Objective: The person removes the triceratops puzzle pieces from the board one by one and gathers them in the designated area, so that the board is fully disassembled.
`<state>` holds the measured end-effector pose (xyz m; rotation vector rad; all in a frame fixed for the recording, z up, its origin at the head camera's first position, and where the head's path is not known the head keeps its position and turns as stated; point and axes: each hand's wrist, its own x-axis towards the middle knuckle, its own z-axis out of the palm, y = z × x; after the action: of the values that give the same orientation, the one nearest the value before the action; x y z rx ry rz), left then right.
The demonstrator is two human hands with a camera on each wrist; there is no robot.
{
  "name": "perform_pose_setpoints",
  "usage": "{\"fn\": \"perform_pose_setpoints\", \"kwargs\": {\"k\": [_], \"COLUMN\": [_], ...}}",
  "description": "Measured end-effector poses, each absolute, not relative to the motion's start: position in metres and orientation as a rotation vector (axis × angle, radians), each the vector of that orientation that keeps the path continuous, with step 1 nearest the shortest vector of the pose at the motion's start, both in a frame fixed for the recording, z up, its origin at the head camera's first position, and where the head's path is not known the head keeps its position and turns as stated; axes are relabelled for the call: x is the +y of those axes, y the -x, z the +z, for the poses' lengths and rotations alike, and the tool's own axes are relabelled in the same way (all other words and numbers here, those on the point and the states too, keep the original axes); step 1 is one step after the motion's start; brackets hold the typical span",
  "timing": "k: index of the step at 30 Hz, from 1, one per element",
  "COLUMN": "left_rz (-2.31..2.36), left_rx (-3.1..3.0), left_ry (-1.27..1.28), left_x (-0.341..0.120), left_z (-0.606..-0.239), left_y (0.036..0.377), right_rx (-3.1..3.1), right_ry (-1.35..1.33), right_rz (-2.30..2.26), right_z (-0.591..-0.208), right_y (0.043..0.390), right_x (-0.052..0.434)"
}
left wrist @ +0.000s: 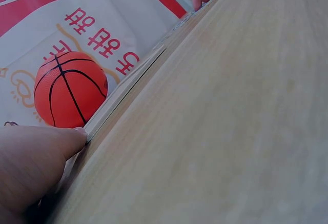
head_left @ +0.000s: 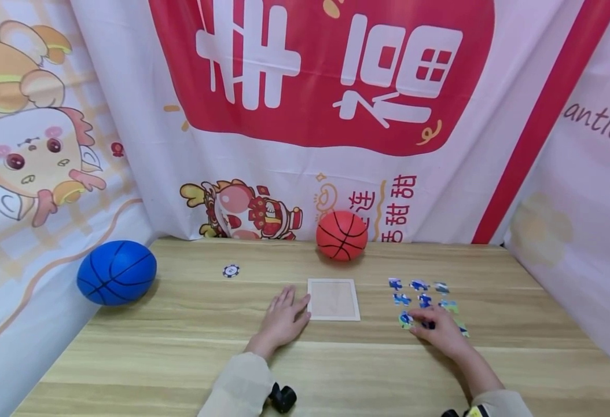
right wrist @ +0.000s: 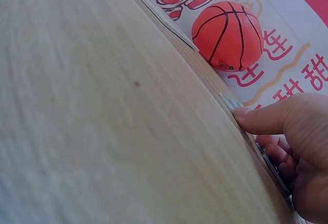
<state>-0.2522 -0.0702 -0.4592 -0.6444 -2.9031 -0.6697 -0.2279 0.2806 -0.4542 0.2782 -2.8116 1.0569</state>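
A square puzzle tray with a pale border lies flat on the table. My left hand rests at its left edge, fingers extended and thumb touching the border; in the left wrist view the thumb meets the tray's edge. To the right, several jigsaw pieces lie spread in rows. At the near left of that group, my right hand pinches a blue and green puzzle piece by its right side. The right wrist view shows the thumb against this piece, other fingers curled beneath; part of the group is hidden by the hand.
An orange-red mini basketball sits at the table's back edge, behind the tray. A blue mini basketball stands at the left edge. A round black-and-white chip lies at the back left. Printed curtains hang around the table.
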Motion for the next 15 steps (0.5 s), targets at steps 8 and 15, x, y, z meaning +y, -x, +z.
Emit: {"fn": "perform_pose_setpoints", "kwargs": {"k": [8, 15], "left_rz": [-0.67, -0.666], "left_rx": [-2.905, -2.908], "left_ry": [0.642, 0.649], "left_x": [-0.0715, -0.0715], "left_z": [-0.4578, -0.4595], "left_y": [0.2517, 0.2528], "right_rx": [-2.803, -2.827], "right_ry": [-0.302, -0.303], "right_rz": [1.069, 1.109], "right_z": [-0.453, -0.4455], "right_y": [0.2269, 0.226], "right_x": [0.28, 0.2807]}}
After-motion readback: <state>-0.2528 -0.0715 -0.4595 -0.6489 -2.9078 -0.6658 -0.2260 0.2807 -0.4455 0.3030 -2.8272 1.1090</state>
